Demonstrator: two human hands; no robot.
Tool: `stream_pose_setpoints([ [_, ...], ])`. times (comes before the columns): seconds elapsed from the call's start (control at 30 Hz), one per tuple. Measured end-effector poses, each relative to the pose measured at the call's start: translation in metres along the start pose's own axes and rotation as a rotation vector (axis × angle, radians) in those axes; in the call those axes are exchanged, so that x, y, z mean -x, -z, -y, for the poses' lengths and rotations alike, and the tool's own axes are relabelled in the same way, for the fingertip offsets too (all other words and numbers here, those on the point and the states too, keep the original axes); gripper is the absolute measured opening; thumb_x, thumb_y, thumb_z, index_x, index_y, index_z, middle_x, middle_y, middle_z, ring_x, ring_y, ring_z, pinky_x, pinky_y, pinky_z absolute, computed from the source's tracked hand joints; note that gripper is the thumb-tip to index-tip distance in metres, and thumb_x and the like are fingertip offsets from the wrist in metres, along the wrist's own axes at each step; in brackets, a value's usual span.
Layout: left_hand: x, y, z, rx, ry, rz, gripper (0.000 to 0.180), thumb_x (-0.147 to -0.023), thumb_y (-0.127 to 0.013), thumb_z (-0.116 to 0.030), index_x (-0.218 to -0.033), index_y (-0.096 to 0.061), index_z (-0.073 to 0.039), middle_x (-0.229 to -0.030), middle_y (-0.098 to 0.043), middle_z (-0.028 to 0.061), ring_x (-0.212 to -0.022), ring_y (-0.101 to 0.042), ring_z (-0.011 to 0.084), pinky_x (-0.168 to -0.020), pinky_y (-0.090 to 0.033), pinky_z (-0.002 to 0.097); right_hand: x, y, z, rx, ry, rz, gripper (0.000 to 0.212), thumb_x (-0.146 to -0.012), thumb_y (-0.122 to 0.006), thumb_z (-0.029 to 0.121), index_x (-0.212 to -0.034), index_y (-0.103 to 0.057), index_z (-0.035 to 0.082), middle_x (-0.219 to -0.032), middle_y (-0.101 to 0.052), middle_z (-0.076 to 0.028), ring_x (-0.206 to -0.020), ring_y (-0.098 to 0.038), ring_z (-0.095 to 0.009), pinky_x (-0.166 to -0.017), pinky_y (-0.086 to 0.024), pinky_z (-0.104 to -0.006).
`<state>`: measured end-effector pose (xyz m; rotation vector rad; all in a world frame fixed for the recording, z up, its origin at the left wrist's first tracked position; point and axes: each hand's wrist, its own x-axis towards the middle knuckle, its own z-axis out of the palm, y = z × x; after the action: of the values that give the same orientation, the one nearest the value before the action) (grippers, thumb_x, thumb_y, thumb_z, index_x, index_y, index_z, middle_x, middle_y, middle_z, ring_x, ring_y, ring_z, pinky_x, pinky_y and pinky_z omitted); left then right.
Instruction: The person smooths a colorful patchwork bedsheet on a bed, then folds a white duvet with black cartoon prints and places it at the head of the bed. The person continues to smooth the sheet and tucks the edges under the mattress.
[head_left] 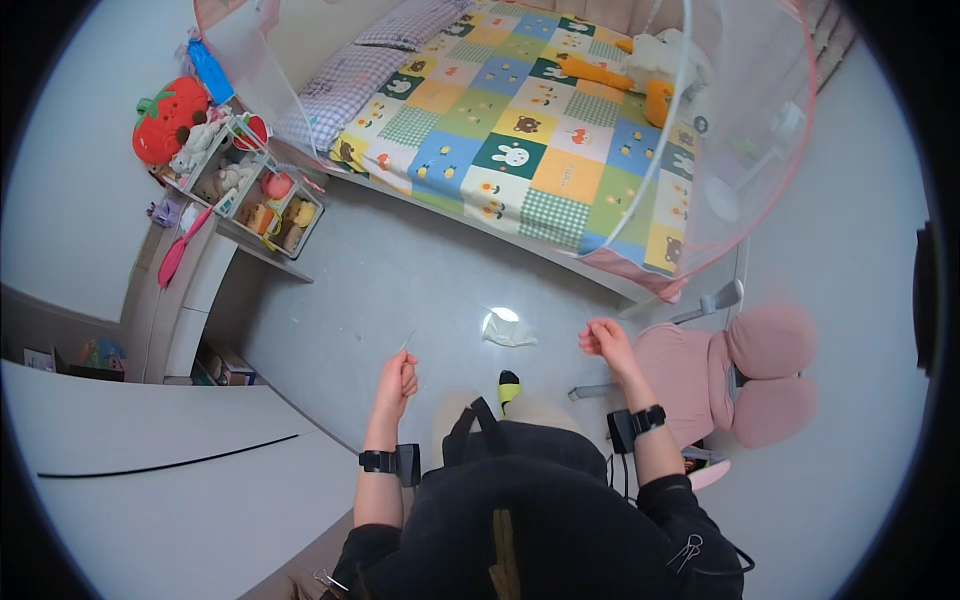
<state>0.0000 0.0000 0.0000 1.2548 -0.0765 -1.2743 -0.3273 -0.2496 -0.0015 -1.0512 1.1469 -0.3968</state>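
My left hand (398,376) is closed in a pinch, out in front of my left side. From its fingertips a thin, pale, needle-like stick (409,339) points up; it is too fine to tell its exact kind. Across from it, my right hand (607,345) is held with curled fingers pressed together. Whatever it may hold is too small or hidden to see. Between the two hands and below them, a crumpled whitish cloth or plastic piece (509,328) lies on the grey floor. The hands are well apart and touch neither it nor each other.
A bed (480,120) with a patchwork cover and a pink-edged net (735,245) stands ahead. At right is a pink chair (690,375). To the left are a white desk (215,265) and a toy rack (250,190). My foot in a yellow-black sock (509,388) shows below.
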Motion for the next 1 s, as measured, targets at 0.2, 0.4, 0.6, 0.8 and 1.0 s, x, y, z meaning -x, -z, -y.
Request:
stream_pose_setpoints([
  [0.2, -0.092, 0.010, -0.065, 0.034, 0.008, -0.199, 0.022, -0.095, -0.044, -0.025, -0.085, -0.049, -0.007, -0.049, -0.026, -0.0063, -0.038, -0.021, 0.0047, -0.037, -0.017, 0.0226, -0.122, -0.059, 0.080, 0.044, 0.080, 0.091, 0.020, -0.095, -0.046, 0.018, -0.106, -0.052, 0.003, -0.093, -0.062, -0.007, -0.080, -0.060, -0.013, -0.072, -0.049, -0.0261],
  [0.4, -0.263, -0.006, -0.131, -0.216, 0.060, -0.096, 0.018, -0.092, -0.049, -0.024, -0.090, -0.053, -0.006, -0.058, -0.038, -0.0051, -0.045, -0.029, 0.0043, -0.042, -0.024, 0.0221, -0.255, -0.087, 0.082, -0.018, 0.104, -0.128, 0.021, -0.092, -0.049, 0.017, -0.104, -0.053, 0.001, -0.093, -0.062, -0.007, -0.084, -0.059, -0.013, -0.076, -0.047, -0.0259],
  [0.6, -0.414, -0.053, -0.170, -0.569, 0.181, 0.098, 0.018, -0.090, -0.050, -0.024, -0.090, -0.056, -0.006, -0.064, -0.046, -0.0032, -0.051, -0.041, 0.0059, -0.047, -0.033, 0.0217, -0.338, -0.089, 0.051, 0.086, 0.027, -0.370, 0.022, -0.089, -0.053, 0.020, -0.099, -0.056, 0.001, -0.088, -0.063, -0.007, -0.082, -0.059, -0.014, -0.076, -0.046, -0.0266],
  [0.8, -0.542, -0.106, -0.177, -0.783, 0.159, 0.257, 0.019, -0.089, -0.051, -0.024, -0.091, -0.056, -0.006, -0.068, -0.051, -0.0012, -0.054, -0.046, 0.0074, -0.050, -0.037, 0.0214, -0.424, -0.058, 0.038, 0.239, -0.014, -0.531, 0.027, -0.086, -0.056, 0.023, -0.103, -0.057, 0.001, -0.087, -0.063, -0.011, -0.082, -0.060, -0.020, -0.077, -0.046, -0.0313],
  [1.0, -0.668, -0.160, -0.149, -1.195, -0.132, 0.282, 0.038, -0.082, -0.061, -0.030, -0.104, -0.052, -0.001, -0.079, -0.059, 0.0109, -0.074, -0.058, 0.0244, -0.066, -0.047, 0.0349, -0.509, -0.030, 0.048, 0.410, 0.061, -0.637, 0.043, -0.083, -0.058, 0.024, -0.119, -0.048, 0.002, -0.115, -0.052, -0.022, -0.109, -0.050, -0.032, -0.090, -0.042, -0.0396],
])
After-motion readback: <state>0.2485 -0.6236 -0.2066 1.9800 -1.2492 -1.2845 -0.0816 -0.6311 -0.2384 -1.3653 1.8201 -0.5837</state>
